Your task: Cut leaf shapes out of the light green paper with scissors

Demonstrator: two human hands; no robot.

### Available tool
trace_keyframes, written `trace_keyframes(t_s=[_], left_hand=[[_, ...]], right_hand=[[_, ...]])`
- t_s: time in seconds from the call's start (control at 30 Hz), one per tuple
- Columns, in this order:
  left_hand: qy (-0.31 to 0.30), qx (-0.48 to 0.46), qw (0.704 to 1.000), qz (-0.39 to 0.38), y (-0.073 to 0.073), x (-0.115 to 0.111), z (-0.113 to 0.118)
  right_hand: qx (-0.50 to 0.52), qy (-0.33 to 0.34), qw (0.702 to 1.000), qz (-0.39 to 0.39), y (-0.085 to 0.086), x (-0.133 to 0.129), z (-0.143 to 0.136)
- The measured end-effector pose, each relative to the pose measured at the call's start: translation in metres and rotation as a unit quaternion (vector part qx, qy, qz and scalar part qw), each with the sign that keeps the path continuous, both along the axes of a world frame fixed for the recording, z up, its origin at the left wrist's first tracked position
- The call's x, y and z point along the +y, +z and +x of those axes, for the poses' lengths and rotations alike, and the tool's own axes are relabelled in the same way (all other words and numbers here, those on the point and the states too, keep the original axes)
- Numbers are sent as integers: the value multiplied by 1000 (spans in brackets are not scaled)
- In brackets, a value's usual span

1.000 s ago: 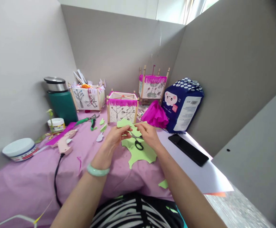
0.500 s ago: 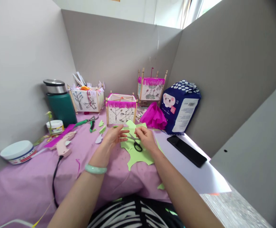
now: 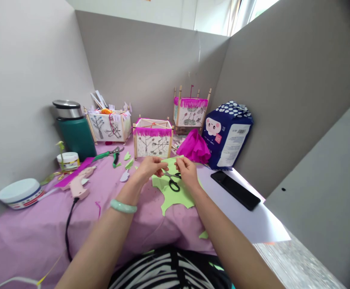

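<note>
My left hand (image 3: 152,167) is closed in a pinch at the left side of a small light green paper piece (image 3: 171,161). Its far side is between the closed fingertips of my right hand (image 3: 187,171). The piece blends with the larger green paper sheet (image 3: 175,199) beneath, so its outline is hard to make out. That sheet has curved cut-outs along its near edge. Scissors (image 3: 174,185) with black handles lie on it, right under my hands, their blades partly hidden by my left fingers.
Beyond my hands stands a drawn-on paper box lantern (image 3: 153,145) with pink fringe. On the left lie green-handled pruning shears (image 3: 114,155), a pink glue gun (image 3: 77,188) and cut leaf shapes (image 3: 129,163). A black phone (image 3: 235,190) rests on white paper (image 3: 253,224) at right.
My left hand has gone from spread fingers to a pinch, moving right onto the green paper piece. My right hand keeps its pinch and has shifted slightly. The view has turned slightly.
</note>
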State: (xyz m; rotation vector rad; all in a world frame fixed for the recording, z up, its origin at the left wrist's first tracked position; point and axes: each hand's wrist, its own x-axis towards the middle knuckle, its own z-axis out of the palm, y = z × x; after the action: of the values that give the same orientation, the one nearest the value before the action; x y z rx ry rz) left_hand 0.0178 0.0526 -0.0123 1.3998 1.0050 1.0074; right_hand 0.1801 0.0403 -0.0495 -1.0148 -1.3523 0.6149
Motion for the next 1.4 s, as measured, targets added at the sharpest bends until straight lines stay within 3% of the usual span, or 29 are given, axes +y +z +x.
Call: trace_keyframes(t_s=[0.13,0.5,0.67,0.77,1.07,1.4], left_hand=[[49,-45,998,6,0,1,12],[58,-80,995,21,-15,2,23],[-10,-146,989,-1,-11,0,17],[-17,-186,982,-18,-9,0,14],[81,-169,982,21,-20,5,17],[-18,-117,993,-2,-13,-5,22]], right_hand=[[14,20,1000,-8,-1,0,-2],[-2,12,1000,22,-6,2,-5],[-5,28,1000,4,-7,3,-5],[-13,34,999,5,-7,3,-5],[-7,52,998,-16,-6,1,-4],[20,54,998,-27,-14,11,-5]])
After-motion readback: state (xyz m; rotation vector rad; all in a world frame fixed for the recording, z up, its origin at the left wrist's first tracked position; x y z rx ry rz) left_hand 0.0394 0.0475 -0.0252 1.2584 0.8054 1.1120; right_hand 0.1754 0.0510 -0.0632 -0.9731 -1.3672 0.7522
